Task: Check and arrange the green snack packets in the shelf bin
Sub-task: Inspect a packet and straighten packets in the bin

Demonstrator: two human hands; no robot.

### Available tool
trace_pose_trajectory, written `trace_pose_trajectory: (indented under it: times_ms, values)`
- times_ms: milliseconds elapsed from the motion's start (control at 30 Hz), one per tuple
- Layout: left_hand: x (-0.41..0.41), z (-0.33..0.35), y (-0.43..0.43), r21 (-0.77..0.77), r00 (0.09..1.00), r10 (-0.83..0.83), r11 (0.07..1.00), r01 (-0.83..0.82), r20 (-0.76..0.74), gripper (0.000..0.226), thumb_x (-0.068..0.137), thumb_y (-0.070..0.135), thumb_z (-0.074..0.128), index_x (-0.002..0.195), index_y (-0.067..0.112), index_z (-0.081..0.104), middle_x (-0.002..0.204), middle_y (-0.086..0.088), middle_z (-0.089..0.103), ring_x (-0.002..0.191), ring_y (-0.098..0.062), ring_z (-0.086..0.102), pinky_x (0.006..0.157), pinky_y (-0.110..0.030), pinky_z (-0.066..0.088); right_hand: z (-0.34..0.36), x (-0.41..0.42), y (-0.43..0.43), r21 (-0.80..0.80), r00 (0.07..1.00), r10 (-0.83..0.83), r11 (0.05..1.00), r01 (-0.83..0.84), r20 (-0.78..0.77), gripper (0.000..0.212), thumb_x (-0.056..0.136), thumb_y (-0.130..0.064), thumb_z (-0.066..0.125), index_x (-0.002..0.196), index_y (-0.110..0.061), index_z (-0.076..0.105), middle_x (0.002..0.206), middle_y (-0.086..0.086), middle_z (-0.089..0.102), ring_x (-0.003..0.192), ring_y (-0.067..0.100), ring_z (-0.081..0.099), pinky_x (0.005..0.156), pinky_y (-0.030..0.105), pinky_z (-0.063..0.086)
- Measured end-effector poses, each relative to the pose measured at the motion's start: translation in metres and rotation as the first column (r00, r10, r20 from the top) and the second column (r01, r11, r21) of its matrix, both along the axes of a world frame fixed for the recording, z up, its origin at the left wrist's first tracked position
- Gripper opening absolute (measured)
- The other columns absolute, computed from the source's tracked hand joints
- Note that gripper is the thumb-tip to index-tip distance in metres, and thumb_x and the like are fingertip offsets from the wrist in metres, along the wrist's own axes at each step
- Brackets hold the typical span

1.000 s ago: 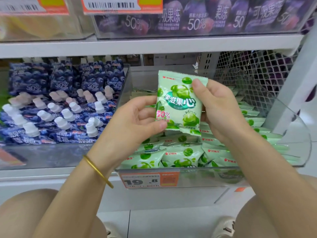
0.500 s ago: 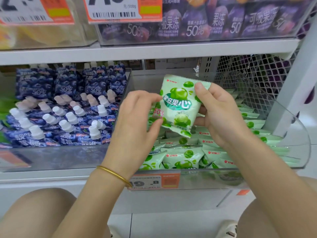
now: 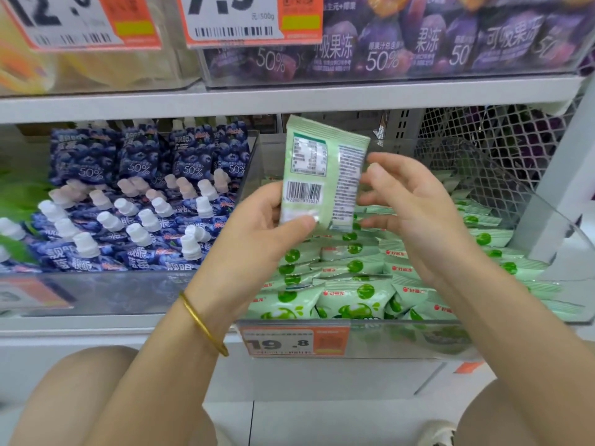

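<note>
While the left hand (image 3: 257, 226) grips one green packet (image 3: 322, 175) by its lower end, thumb pressed across the bottom edge, the packet stands above the clear bin (image 3: 547, 207), over its back left part. Its long axis runs nearly upright, the top leaning a little to the right, and its printed back with the barcode faces the camera. The right hand (image 3: 418, 214) hovers over the bin just right of the packet, fingers loosely spread and blurred; whether they touch the packet's edge I cannot tell. A gold bangle (image 3: 204, 323) circles the left wrist.

Inside the bin lies a heap of green packets (image 3: 347, 284), mostly front up. An orange price tag (image 3: 294, 341) sits on the bin's front wall. Left of the bin stand blue spouted pouches (image 3: 128, 204); above it runs a white shelf board (image 3: 289, 98) carrying purple pouches (image 3: 418, 43); behind it to the right is wire mesh (image 3: 483, 140).
</note>
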State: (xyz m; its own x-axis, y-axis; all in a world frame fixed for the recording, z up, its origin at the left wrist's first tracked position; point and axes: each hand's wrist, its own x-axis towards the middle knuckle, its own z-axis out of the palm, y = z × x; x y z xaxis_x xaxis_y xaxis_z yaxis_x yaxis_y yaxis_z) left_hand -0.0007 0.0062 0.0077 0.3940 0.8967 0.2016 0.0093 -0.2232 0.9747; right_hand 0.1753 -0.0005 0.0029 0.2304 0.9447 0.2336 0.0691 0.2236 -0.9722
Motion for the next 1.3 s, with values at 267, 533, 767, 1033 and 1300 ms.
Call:
trace_pose_trajectory:
  times_ms: [267, 533, 767, 1033, 1300]
  values:
    - [-0.0047, -0.0097, 0.0061, -0.094, 0.962, -0.247, 0.962, 0.258, 0.112, 0.067, 0.075, -0.005, 0.06, 0.136, 0.012, 0.039, 0.123, -0.012, 0.062, 0.112, -0.028, 0.06, 0.095, -0.039, 0.05, 0.0019, -0.0035, -0.0022, 0.026, 0.992, 0.108, 0.994, -0.107, -0.072, 0.015, 0.094, -0.022, 0.053, 0.087, -0.017, 0.066, 0.077, -0.007, 0.068, 0.068, 0.006, 0.062, 0.059, 0.024, 0.051]
    - [-0.0045, -0.0088, 0.0066, -0.087, 0.952, -0.289, 0.951, 0.298, 0.1, 0.073, 0.074, -0.009, 0.06, 0.14, 0.011, 0.034, 0.13, -0.014, 0.057, 0.117, -0.029, 0.057, 0.099, -0.044, 0.046, 0.0018, -0.0038, -0.0031, 0.027, 0.985, 0.115, 0.993, -0.113, -0.126, 0.015, 0.093, -0.022, 0.054, 0.087, -0.017, 0.066, 0.076, -0.001, 0.065, 0.065, 0.011, 0.059, 0.053, 0.025, 0.051]
    - [-0.0047, -0.0085, 0.0061, -0.091, 0.949, -0.3, 0.947, 0.309, 0.097, 0.076, 0.073, -0.008, 0.061, 0.141, 0.012, 0.033, 0.131, -0.012, 0.056, 0.118, -0.028, 0.056, 0.099, -0.045, 0.046, 0.0004, -0.0036, -0.0016, 0.025, 0.984, 0.115, 0.993, -0.113, -0.137, 0.015, 0.093, -0.022, 0.054, 0.083, -0.016, 0.065, 0.078, 0.006, 0.059, 0.065, 0.014, 0.053, 0.053, 0.026, 0.051]
    - [-0.005, -0.0083, 0.005, -0.084, 0.952, -0.287, 0.952, 0.296, 0.105, 0.074, 0.073, -0.007, 0.06, 0.139, 0.013, 0.035, 0.129, -0.011, 0.058, 0.117, -0.026, 0.057, 0.098, -0.039, 0.048, 0.0014, -0.0053, -0.0037, 0.039, 0.982, 0.121, 0.992, -0.117, -0.147, 0.017, 0.093, -0.019, 0.053, 0.08, -0.016, 0.062, 0.071, -0.002, 0.062, 0.062, 0.01, 0.055, 0.053, 0.025, 0.052]
    - [-0.0086, -0.0055, 0.0069, -0.199, 0.971, -0.055, 0.975, 0.103, 0.232, 0.05, 0.08, 0.003, 0.057, 0.129, 0.008, 0.047, 0.116, -0.018, 0.063, 0.094, -0.024, 0.067, 0.074, -0.026, 0.056, 0.005, 0.0015, -0.0087, 0.056, 0.956, 0.178, 0.984, -0.169, -0.234, 0.024, 0.09, -0.03, 0.05, 0.098, -0.01, 0.061, 0.086, 0.005, 0.068, 0.067, 0.015, 0.062, 0.052, 0.027, 0.053]
